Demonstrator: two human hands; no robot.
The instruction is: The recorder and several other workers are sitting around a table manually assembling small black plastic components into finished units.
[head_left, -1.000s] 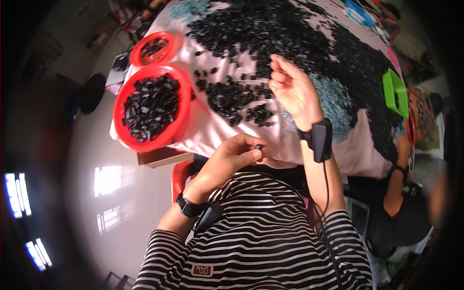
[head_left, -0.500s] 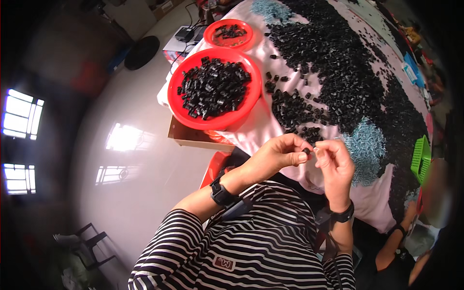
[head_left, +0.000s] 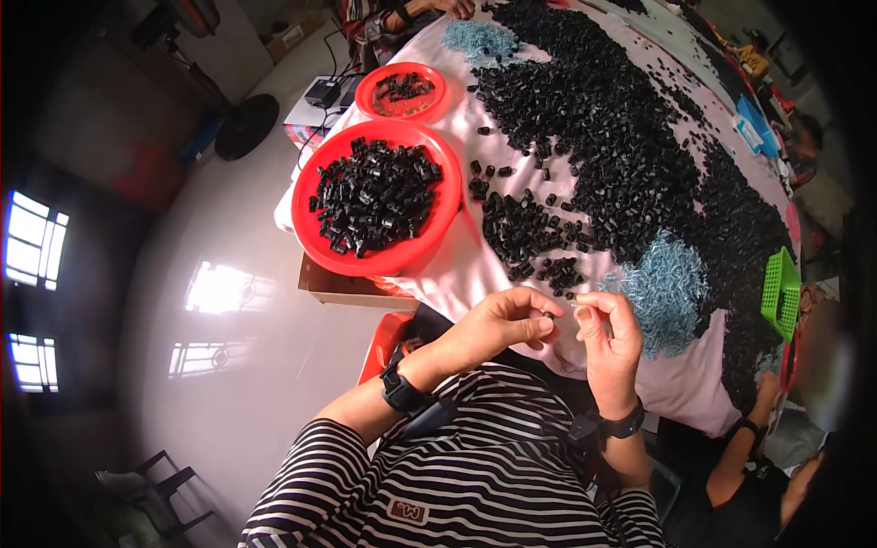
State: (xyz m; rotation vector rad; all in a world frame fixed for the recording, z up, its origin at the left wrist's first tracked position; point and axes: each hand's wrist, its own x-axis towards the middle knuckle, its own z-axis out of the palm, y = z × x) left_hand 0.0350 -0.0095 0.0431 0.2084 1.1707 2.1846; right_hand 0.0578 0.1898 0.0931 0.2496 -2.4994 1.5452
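Note:
My left hand [head_left: 510, 321] pinches a small black plastic part [head_left: 548, 316] between thumb and forefinger. Just to its right, my right hand [head_left: 607, 345] is closed in a pinch on a tiny pale piece [head_left: 575, 304], too small to make out clearly. A narrow gap separates the two sets of fingertips. Both hands are above the near edge of the cloth-covered table. Beyond them lies a small cluster of loose black parts [head_left: 559, 272]. A heap of thin light-blue pins [head_left: 670, 292] is beside my right hand.
A large red basin [head_left: 448, 205] of black parts stands at the left, with a smaller red bowl [head_left: 365, 99] behind it. A wide black pile [head_left: 630, 155] spreads across the pink cloth [head_left: 438, 292]. At the right are a green basket [head_left: 779, 294] and a co-worker's arm [head_left: 742, 447].
My fingertips have drawn slightly apart, each hand keeping its pinch. The whole view has shifted, so the table sits lower and further left. Another person's hand now shows at the far edge.

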